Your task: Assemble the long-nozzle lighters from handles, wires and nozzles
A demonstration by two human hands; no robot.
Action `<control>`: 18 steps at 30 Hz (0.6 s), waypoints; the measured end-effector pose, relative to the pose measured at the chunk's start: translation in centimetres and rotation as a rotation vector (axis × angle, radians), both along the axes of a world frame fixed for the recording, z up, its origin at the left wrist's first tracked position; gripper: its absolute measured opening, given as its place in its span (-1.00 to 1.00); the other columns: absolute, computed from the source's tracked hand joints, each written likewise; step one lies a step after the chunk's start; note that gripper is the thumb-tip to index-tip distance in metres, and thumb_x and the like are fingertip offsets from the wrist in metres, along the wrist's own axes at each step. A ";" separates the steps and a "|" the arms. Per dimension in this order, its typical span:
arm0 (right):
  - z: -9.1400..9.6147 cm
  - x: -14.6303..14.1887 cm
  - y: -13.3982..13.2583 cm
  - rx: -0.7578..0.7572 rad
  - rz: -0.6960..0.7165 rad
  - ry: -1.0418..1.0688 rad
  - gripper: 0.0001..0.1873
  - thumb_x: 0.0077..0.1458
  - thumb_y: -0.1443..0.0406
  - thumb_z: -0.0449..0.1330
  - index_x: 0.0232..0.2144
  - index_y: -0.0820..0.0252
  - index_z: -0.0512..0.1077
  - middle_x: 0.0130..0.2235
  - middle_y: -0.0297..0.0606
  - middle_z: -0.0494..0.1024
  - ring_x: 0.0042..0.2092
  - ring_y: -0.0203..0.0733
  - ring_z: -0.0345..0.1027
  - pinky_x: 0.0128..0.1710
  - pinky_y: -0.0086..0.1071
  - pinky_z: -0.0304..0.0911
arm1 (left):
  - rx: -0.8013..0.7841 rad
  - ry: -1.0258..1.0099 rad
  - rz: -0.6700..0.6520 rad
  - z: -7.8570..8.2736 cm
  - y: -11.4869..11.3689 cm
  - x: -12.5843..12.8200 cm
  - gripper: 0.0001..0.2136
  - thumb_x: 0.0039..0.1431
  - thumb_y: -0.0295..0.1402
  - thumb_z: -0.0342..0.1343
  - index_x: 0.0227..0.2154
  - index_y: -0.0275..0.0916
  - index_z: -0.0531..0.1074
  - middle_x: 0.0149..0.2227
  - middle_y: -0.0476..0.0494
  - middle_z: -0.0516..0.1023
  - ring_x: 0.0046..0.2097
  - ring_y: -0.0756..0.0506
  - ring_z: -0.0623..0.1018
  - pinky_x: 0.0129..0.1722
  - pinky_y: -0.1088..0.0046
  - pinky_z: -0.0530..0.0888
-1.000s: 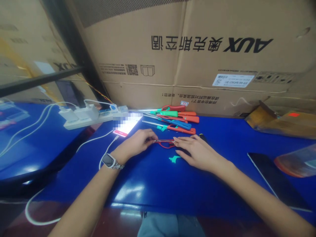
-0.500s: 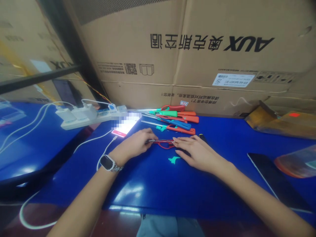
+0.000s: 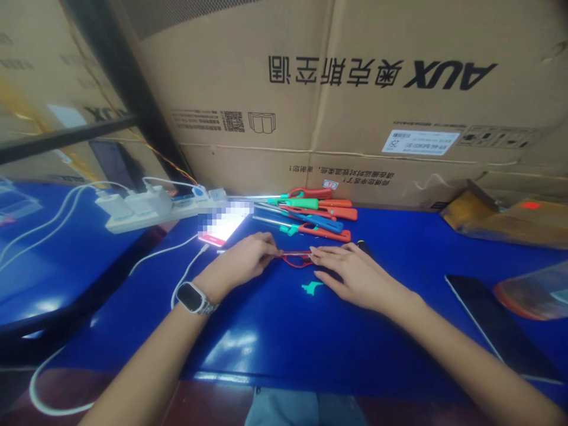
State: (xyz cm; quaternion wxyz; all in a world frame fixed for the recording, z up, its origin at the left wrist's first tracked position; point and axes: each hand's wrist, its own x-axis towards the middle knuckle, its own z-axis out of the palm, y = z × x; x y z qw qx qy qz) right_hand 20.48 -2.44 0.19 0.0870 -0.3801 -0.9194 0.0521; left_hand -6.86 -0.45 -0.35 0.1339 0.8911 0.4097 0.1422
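A red stick lighter (image 3: 296,264) lies lengthwise on the blue table, its frame and trigger loop showing between my hands. My left hand (image 3: 251,260), wearing a watch, has its thumb and fingertips closed on the lighter's left part; a thin metal end sticks out to the left. My right hand (image 3: 355,272) presses its fingertips on the lighter's right part and hides it. A black handle with a yellow tip (image 3: 364,248) lies partly under my right hand. In front of the lighter rests a loose green trigger piece (image 3: 312,288).
Several stick lighters (image 3: 326,222) lie in a pile behind my hands. A lit phone (image 3: 227,225) and a white power strip (image 3: 128,222) with cables are at left. On the right lie a dark flat tablet-like object (image 3: 497,325) and a clear plastic container (image 3: 541,296). A cardboard box (image 3: 346,118) stands behind.
My left hand has shifted slightly left along the lighter, and a thin metal end now shows beyond it. My right hand stays nearly in place.
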 end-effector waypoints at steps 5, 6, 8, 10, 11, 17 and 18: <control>0.0 0.0 0.0 -0.001 0.000 -0.009 -0.59 0.34 0.17 0.02 0.15 0.12 0.41 0.21 -0.19 0.42 0.24 -0.07 0.29 0.15 -0.09 0.17 | 0.035 0.064 0.008 0.5 -0.5 0.3 -0.79 0.13 -0.53 0.08 -0.26 -0.23 0.59 -0.18 -0.16 0.49 -0.17 -0.11 0.51 -0.10 0.36 0.46; 0.0 0.0 0.0 0.000 -0.001 -0.011 -0.59 0.35 0.18 0.02 0.15 0.12 0.41 0.21 -0.19 0.42 0.24 -0.07 0.29 0.15 -0.09 0.17 | 0.050 0.080 0.011 0.6 -0.5 0.5 -0.80 0.15 -0.51 0.08 -0.26 -0.23 0.59 -0.18 -0.17 0.49 -0.18 -0.12 0.51 -0.10 0.35 0.46; 0.0 0.0 0.0 0.001 0.001 -0.009 -0.60 0.35 0.18 0.02 0.14 0.11 0.41 0.21 -0.19 0.42 0.24 -0.07 0.29 0.15 -0.09 0.18 | 0.082 0.105 0.016 0.6 -0.5 0.8 -0.82 0.24 -0.41 0.07 -0.23 -0.23 0.58 -0.19 -0.18 0.49 -0.19 -0.13 0.51 -0.12 0.32 0.46; 0.0 0.0 0.0 0.000 0.005 -0.003 -0.60 0.35 0.18 0.02 0.15 0.10 0.41 0.21 -0.18 0.42 0.24 -0.07 0.29 0.15 -0.09 0.17 | 0.113 0.123 0.016 0.5 -0.5 1.2 -0.79 0.32 -0.34 0.02 -0.21 -0.24 0.56 -0.20 -0.19 0.49 -0.20 -0.14 0.51 -0.14 0.30 0.46; 0.0 0.0 0.0 -0.001 0.005 0.000 -0.60 0.35 0.18 0.02 0.15 0.09 0.41 0.21 -0.18 0.41 0.24 -0.07 0.29 0.16 -0.09 0.17 | 0.131 0.129 0.013 0.5 -0.4 1.3 -0.78 0.34 -0.33 0.00 -0.19 -0.24 0.56 -0.20 -0.20 0.48 -0.20 -0.14 0.51 -0.13 0.30 0.46; 0.0 0.0 0.0 -0.011 0.000 -0.004 -0.58 0.35 0.16 0.01 0.16 0.10 0.40 0.22 -0.18 0.40 0.25 -0.06 0.27 0.16 -0.10 0.15 | 0.214 0.176 -0.027 0.3 -0.9 2.3 -0.72 0.37 -0.39 -0.05 0.04 -0.17 0.47 -0.07 -0.20 0.49 -0.12 -0.16 0.50 -0.07 0.25 0.41; 0.0 0.0 0.0 -0.012 -0.001 -0.006 -0.58 0.35 0.16 0.01 0.16 0.11 0.40 0.22 -0.18 0.40 0.25 -0.06 0.26 0.16 -0.09 0.15 | 0.210 0.195 -0.032 0.2 -1.0 2.5 -0.72 0.38 -0.38 -0.05 0.03 -0.17 0.48 -0.07 -0.20 0.49 -0.12 -0.16 0.49 -0.08 0.25 0.41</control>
